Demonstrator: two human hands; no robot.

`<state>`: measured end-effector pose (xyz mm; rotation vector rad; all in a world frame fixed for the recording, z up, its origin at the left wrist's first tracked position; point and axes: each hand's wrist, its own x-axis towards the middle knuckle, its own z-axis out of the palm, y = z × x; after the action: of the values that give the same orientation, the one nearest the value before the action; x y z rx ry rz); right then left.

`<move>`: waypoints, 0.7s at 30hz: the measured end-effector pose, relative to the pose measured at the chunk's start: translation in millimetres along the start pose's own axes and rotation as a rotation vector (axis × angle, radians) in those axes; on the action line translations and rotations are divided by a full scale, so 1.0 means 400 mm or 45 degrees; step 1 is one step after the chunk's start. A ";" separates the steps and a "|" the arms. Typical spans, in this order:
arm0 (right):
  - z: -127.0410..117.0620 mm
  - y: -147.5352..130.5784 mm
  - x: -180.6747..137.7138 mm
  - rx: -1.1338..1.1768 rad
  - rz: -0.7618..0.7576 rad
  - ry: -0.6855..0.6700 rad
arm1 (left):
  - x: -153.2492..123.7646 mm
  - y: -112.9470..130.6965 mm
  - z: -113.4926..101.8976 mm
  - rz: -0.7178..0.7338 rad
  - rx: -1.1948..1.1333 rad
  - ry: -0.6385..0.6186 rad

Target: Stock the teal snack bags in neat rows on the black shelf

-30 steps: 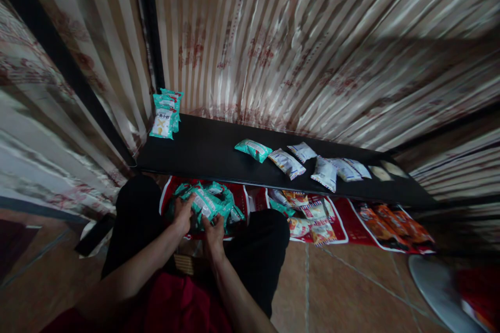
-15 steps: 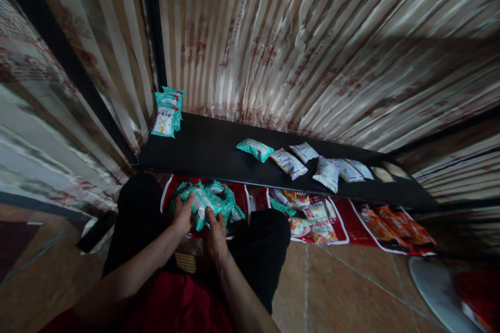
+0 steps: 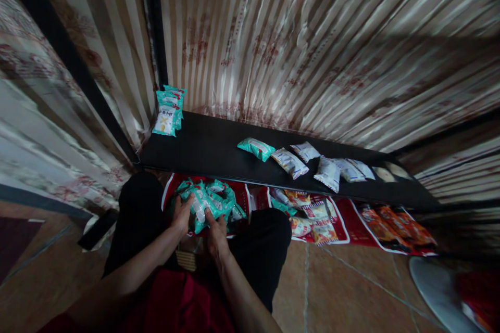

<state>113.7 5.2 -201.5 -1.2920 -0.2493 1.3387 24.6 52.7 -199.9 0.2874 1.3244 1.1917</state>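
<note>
Both hands, left hand (image 3: 180, 214) and right hand (image 3: 216, 229), clutch teal packets (image 3: 207, 202) heaped between the knees. At two o'clock, orange snack packs (image 3: 312, 218) litter the red mat (image 3: 351, 221). Beyond, the black shelf (image 3: 211, 148) carries white packets (image 3: 326, 170) and, at eleven, upright teal bags (image 3: 169, 112).

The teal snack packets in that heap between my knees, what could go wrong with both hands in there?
Both the left hand and right hand press into the loose heap of teal snack packets, so glossy packets may slide off onto the red printed mat. The stack of teal packets leaning at the black shelf's left end could topple if bumped. Dim light may hide mixed-in packets.
</note>
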 end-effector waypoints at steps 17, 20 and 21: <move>0.017 -0.025 -0.021 -0.473 -0.418 0.016 | -0.007 0.021 -0.016 0.009 0.097 0.251; 0.017 -0.025 -0.025 -0.542 -0.472 -0.009 | -0.008 0.023 -0.020 0.027 0.089 0.226; 0.016 -0.025 -0.026 -0.567 -0.497 -0.017 | -0.009 0.024 -0.021 0.029 0.082 0.211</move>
<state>111.0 2.9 -186.1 -1.5040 -0.8022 0.9851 13.5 50.4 -193.1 0.2546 1.5096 1.2137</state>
